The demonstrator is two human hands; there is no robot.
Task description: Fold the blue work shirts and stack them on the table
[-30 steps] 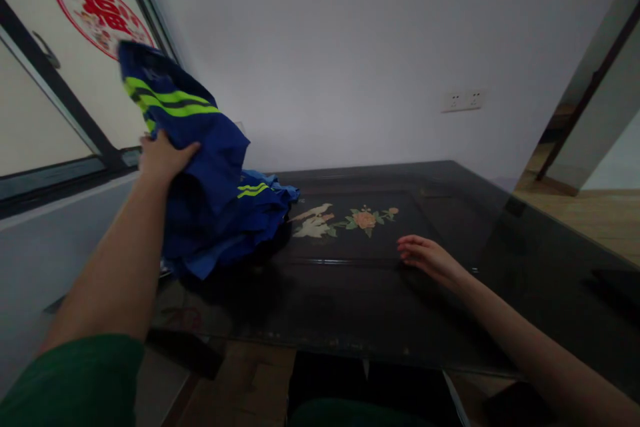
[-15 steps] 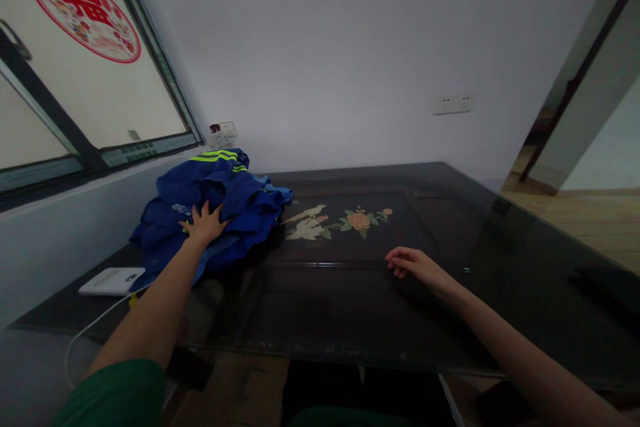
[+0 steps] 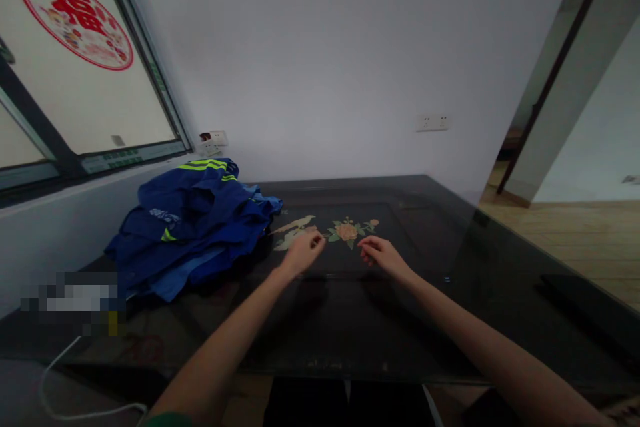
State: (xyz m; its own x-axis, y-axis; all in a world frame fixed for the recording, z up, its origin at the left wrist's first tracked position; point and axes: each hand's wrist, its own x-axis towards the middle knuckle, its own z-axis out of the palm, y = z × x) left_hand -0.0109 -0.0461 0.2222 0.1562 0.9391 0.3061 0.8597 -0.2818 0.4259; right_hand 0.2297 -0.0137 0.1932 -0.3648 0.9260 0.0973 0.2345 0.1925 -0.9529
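Over the bird picture on the dark table (image 3: 350, 320), my left hand (image 3: 304, 248) is closed, its fingers curled in loosely with nothing visible in them. Facing it, my right hand (image 3: 381, 256) is just right of the flower picture (image 3: 346, 231). Its fingers are bent together and no object shows between them. To the left lies a crumpled heap of blue clothes (image 3: 200, 227) with yellow-green stripes and some white lettering. Lighter blue cloth sticks out at its lower edge and right side. Neither hand touches the heap.
A pixelated white object (image 3: 75, 298) lies at the table's left end, with a white cable (image 3: 45, 387) trailing below. A window (image 3: 95, 107) with a red round sticker is on the left. Wall sockets (image 3: 433, 123) are behind the table. A dark flat object (image 3: 575, 300) lies at right.
My left hand has left the blue clothes, moved right to the table's middle and gone from spread to curled. My right hand has shifted slightly left. The view has turned a little right.
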